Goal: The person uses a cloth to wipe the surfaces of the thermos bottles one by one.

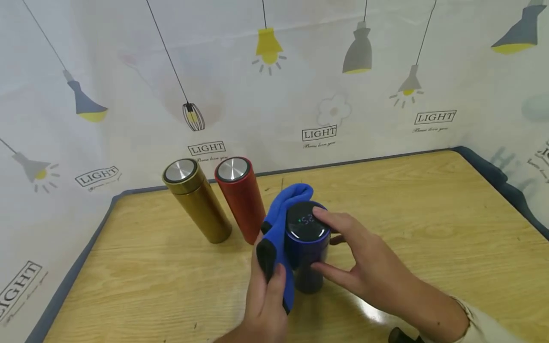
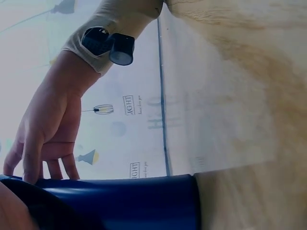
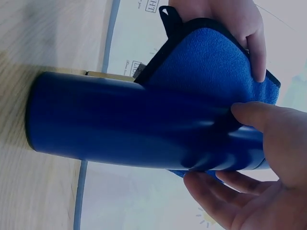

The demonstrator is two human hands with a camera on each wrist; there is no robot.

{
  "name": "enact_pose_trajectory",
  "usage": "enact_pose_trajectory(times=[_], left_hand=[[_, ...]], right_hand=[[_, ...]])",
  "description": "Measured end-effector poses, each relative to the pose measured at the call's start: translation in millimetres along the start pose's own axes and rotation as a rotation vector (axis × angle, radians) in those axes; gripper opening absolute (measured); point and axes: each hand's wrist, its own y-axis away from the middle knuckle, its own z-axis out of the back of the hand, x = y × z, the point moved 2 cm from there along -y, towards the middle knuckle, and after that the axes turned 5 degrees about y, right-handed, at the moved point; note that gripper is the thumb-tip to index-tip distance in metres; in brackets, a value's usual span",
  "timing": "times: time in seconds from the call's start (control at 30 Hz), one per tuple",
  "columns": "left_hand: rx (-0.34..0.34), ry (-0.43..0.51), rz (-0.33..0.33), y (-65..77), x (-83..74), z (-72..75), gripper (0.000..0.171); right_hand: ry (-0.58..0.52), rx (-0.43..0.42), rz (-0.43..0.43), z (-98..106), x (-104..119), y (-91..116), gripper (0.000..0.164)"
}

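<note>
A dark blue thermos bottle (image 1: 310, 255) stands upright on the wooden table, its glossy black lid (image 1: 305, 221) showing the lit digits 52. My right hand (image 1: 364, 257) grips the upper part of the bottle, thumb on the near side and one fingertip on the lid's edge. In the right wrist view, the bottle (image 3: 120, 124) lies between thumb and fingers. My left hand (image 1: 268, 295) holds a folded blue cloth (image 1: 280, 233) with black trim against the bottle's left side. The cloth (image 3: 204, 64) has a small black loop at one corner.
Behind and left of the blue bottle stand a red thermos bottle (image 1: 242, 202) and a gold one (image 1: 199, 207), both with silver-topped lids. A white curtain (image 1: 240, 95) printed with lamps closes off the table's back and sides. A small black object (image 1: 401, 335) shows by the right sleeve.
</note>
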Motion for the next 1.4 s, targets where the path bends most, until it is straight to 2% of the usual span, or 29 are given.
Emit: enact_pose_trajectory(times=[0.07, 0.17, 0.23, 0.37, 0.5, 0.7, 0.8, 0.9, 1.0, 1.07, 1.23, 1.27, 1.3, 1.4], left_hand=[[0.020, 0.008, -0.070, 0.7, 4.7, 0.4, 0.063], [0.005, -0.001, -0.095, 1.9, 9.1, 0.0, 0.065], [0.024, 0.010, -0.129, 0.2, 9.4, -1.3, 0.065], [0.108, 0.036, -0.246, -8.6, 6.6, -4.6, 0.065], [0.142, 0.040, -0.289, -14.9, 3.6, -5.2, 0.071], [0.038, -0.025, -0.201, -4.1, 4.8, 1.7, 0.074], [-0.007, -0.067, -0.196, -1.7, 5.5, 3.9, 0.074], [-0.006, -0.044, -0.203, -2.5, 6.2, 3.8, 0.076], [0.045, 0.046, -0.206, -6.5, 7.6, 1.9, 0.077], [0.056, 0.090, -0.146, -6.6, 9.5, 0.6, 0.077], [0.032, 0.150, 0.122, -5.3, 14.9, -0.9, 0.078], [0.035, 0.164, 0.157, -6.1, 15.5, -0.8, 0.079], [0.033, 0.170, 0.184, -5.9, 15.7, -0.6, 0.081], [0.036, 0.158, 0.203, -5.2, 14.9, 0.4, 0.082]], right_hand=[[0.000, -0.008, 0.002, -1, 0, 1, 0.074], [0.017, -0.004, 0.001, -2, 0, 1, 0.074], [0.033, 0.002, -0.006, -3, 0, 2, 0.075], [0.045, 0.001, -0.006, -4, 0, 3, 0.076], [0.026, -0.002, -0.009, -6, 0, 2, 0.078], [0.040, -0.013, 0.045, -12, 1, 0, 0.075], [0.049, -0.015, 0.063, -12, 2, -3, 0.073], [0.053, -0.004, 0.059, -10, 3, -4, 0.073], [0.058, 0.012, 0.044, -9, 3, -2, 0.072], [0.062, 0.005, 0.046, -8, 3, -2, 0.070], [0.082, -0.024, 0.050, -7, 2, 0, 0.066], [0.083, -0.024, 0.048, -8, 1, 0, 0.066], [0.086, -0.023, 0.047, -8, 1, 1, 0.066], [0.091, -0.026, 0.051, -8, 1, 2, 0.066]])
